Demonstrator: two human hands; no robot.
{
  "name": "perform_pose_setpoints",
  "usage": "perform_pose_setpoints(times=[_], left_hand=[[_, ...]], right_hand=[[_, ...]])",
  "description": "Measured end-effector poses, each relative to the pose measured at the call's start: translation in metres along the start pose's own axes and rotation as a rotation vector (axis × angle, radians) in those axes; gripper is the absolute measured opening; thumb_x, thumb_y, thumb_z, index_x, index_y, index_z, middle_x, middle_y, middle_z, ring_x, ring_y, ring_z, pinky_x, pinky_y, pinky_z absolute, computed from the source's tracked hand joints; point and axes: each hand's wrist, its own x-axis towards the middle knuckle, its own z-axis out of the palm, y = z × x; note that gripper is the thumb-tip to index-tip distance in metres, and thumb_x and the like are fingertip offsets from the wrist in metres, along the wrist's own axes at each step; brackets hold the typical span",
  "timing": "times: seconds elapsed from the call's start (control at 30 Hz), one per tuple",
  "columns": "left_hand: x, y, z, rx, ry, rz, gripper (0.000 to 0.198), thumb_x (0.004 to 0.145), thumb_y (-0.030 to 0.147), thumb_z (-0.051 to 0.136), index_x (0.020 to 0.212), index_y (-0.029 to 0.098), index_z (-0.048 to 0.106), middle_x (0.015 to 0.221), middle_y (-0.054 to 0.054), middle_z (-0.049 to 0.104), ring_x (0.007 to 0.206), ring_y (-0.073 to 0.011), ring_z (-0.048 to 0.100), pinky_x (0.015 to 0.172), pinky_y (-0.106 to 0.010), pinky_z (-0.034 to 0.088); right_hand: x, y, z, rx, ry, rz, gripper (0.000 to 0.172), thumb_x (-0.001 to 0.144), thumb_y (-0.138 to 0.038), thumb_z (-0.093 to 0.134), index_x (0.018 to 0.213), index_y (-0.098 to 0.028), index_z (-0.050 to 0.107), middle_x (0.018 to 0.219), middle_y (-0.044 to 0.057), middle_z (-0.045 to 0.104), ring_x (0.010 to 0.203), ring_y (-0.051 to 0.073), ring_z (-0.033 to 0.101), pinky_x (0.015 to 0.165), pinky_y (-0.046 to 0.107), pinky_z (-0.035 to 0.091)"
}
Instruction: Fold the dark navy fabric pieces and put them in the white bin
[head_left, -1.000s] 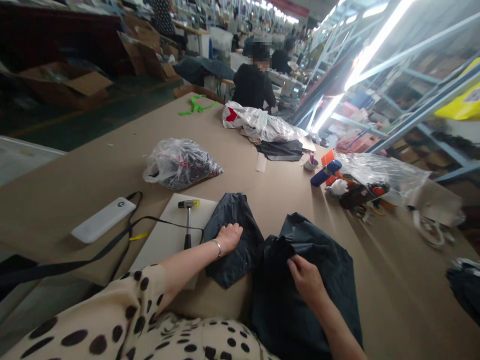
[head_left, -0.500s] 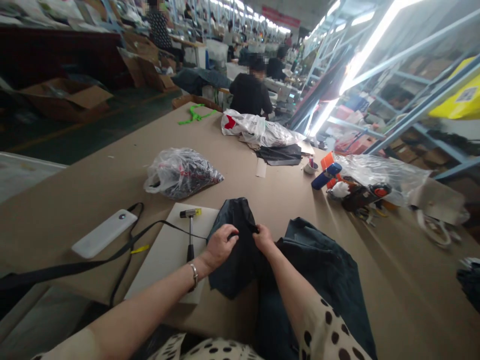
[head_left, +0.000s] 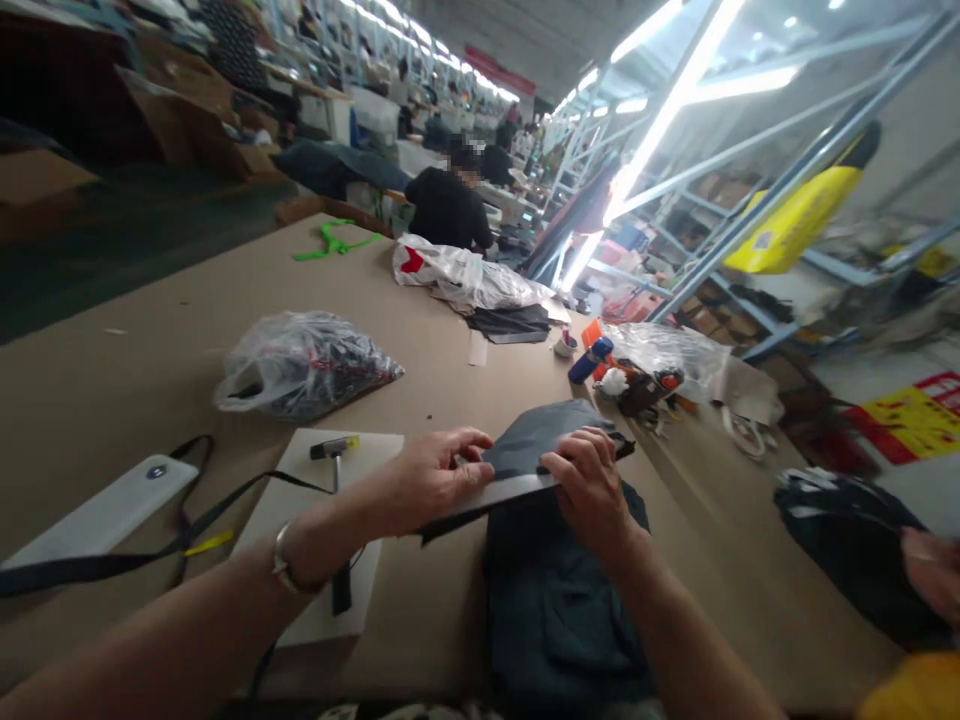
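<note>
A dark fabric piece [head_left: 551,428] with a pale strip along its near edge is stretched between my hands above the table. My left hand [head_left: 450,470] pinches its left end between thumb and fingers. Its right part is in my right hand [head_left: 592,485], whose fingers curl over the top. Below them lies a folded dark fabric item [head_left: 566,600] with a pocket-like panel, partly covered by my right forearm. Left of it, a small hammer [head_left: 336,475] with a black and yellow head rests on a white board [head_left: 300,500], partly behind my left wrist.
A clear plastic bag of dark items [head_left: 311,365] sits on the table [head_left: 442,390]. A white phone-like slab [head_left: 105,510] and a black strap [head_left: 232,505] lie left. Bottles and tools [head_left: 637,385] stand right. Another person's hand [head_left: 934,565] touches dark fabric [head_left: 840,540] at the right edge.
Both hands have moved right with the fabric piece, which is now spread sideways with its pale strip showing. The view has turned right, and another person's hand has appeared there.
</note>
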Motion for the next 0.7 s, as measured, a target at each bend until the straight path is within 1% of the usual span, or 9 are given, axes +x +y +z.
perform_pose_setpoints(times=[0.1, 0.2, 0.27, 0.3, 0.33, 0.4, 0.5, 0.6, 0.7], left_hand=[[0.009, -0.006, 0.04, -0.297, -0.197, -0.111, 0.034, 0.075, 0.043, 0.061, 0.099, 0.019, 0.063, 0.081, 0.0, 0.063, 0.066, -0.0107, 0.054, 0.057, -0.02, 0.041], [0.011, 0.0, 0.08, -0.671, -0.344, -0.27, 0.029, 0.068, 0.035, 0.07, 0.089, 0.016, 0.062, 0.075, 0.0, 0.063, 0.062, -0.0091, 0.055, 0.059, -0.019, 0.044], [0.01, 0.006, 0.099, -0.807, -0.365, -0.343, 0.03, 0.063, 0.03, 0.074, 0.085, 0.016, 0.06, 0.074, -0.001, 0.064, 0.061, -0.0105, 0.058, 0.059, -0.021, 0.046], [0.01, 0.009, 0.106, -0.826, -0.338, -0.353, 0.032, 0.062, 0.029, 0.075, 0.086, 0.016, 0.059, 0.074, -0.001, 0.065, 0.061, -0.0118, 0.06, 0.059, -0.023, 0.047], [0.01, 0.011, 0.112, -0.817, -0.287, -0.342, 0.034, 0.061, 0.029, 0.075, 0.088, 0.017, 0.059, 0.075, -0.002, 0.066, 0.062, -0.013, 0.061, 0.059, -0.024, 0.049], [0.011, 0.015, 0.123, -0.737, -0.141, -0.271, 0.035, 0.063, 0.031, 0.072, 0.092, 0.019, 0.057, 0.076, 0.0, 0.066, 0.06, -0.0136, 0.061, 0.057, -0.025, 0.049], [0.009, 0.017, 0.145, -0.481, 0.017, -0.125, 0.025, 0.066, 0.032, 0.068, 0.083, 0.019, 0.054, 0.067, 0.004, 0.062, 0.053, -0.0108, 0.055, 0.05, -0.021, 0.045], [0.0, 0.015, 0.178, -0.223, -0.029, 0.037, 0.015, 0.066, 0.028, 0.064, 0.071, 0.018, 0.053, 0.062, 0.005, 0.058, 0.055, -0.0097, 0.051, 0.051, -0.019, 0.043], [-0.012, 0.01, 0.206, -0.164, -0.122, 0.107, 0.008, 0.064, 0.02, 0.061, 0.069, 0.017, 0.055, 0.063, 0.005, 0.058, 0.062, -0.0103, 0.052, 0.058, -0.019, 0.044]], right_hand=[[-0.018, -0.01, -0.02, -0.02, 0.038, 0.011, 0.029, 0.081, -0.004, 0.045, 0.099, -0.023, 0.058, 0.089, 0.005, 0.048, 0.098, 0.02, 0.045, 0.095, 0.044, 0.04], [-0.038, -0.022, -0.034, -0.053, -0.016, 0.02, 0.029, 0.083, -0.006, 0.046, 0.101, -0.024, 0.059, 0.089, 0.005, 0.046, 0.099, 0.02, 0.045, 0.098, 0.044, 0.039], [-0.054, -0.028, -0.04, -0.067, -0.065, 0.057, 0.033, 0.083, -0.008, 0.047, 0.107, -0.026, 0.058, 0.094, 0.006, 0.047, 0.106, 0.022, 0.043, 0.102, 0.045, 0.036], [-0.064, -0.03, -0.042, -0.063, -0.073, 0.104, 0.036, 0.082, -0.008, 0.047, 0.11, -0.027, 0.057, 0.099, 0.006, 0.048, 0.111, 0.023, 0.041, 0.104, 0.048, 0.034], [-0.075, -0.033, -0.045, -0.043, -0.053, 0.178, 0.039, 0.081, -0.008, 0.046, 0.113, -0.027, 0.056, 0.105, 0.007, 0.048, 0.117, 0.024, 0.037, 0.105, 0.05, 0.031], [-0.095, -0.041, -0.049, 0.078, 0.076, 0.416, 0.042, 0.08, -0.008, 0.042, 0.117, -0.025, 0.053, 0.116, 0.008, 0.046, 0.122, 0.025, 0.034, 0.105, 0.051, 0.03], [-0.113, -0.06, -0.053, 0.496, 0.33, 0.862, 0.036, 0.083, -0.02, 0.043, 0.119, -0.021, 0.049, 0.119, 0.01, 0.047, 0.111, 0.022, 0.047, 0.092, 0.039, 0.045], [-0.117, -0.082, -0.048, 0.936, 0.453, 1.155, 0.039, 0.081, -0.037, 0.052, 0.116, -0.02, 0.049, 0.108, 0.007, 0.057, 0.094, 0.019, 0.057, 0.08, 0.03, 0.05], [-0.121, -0.093, -0.038, 1.061, 0.619, 1.308, 0.034, 0.079, -0.041, 0.056, 0.105, -0.019, 0.055, 0.096, 0.002, 0.062, 0.089, 0.018, 0.058, 0.083, 0.029, 0.048]])
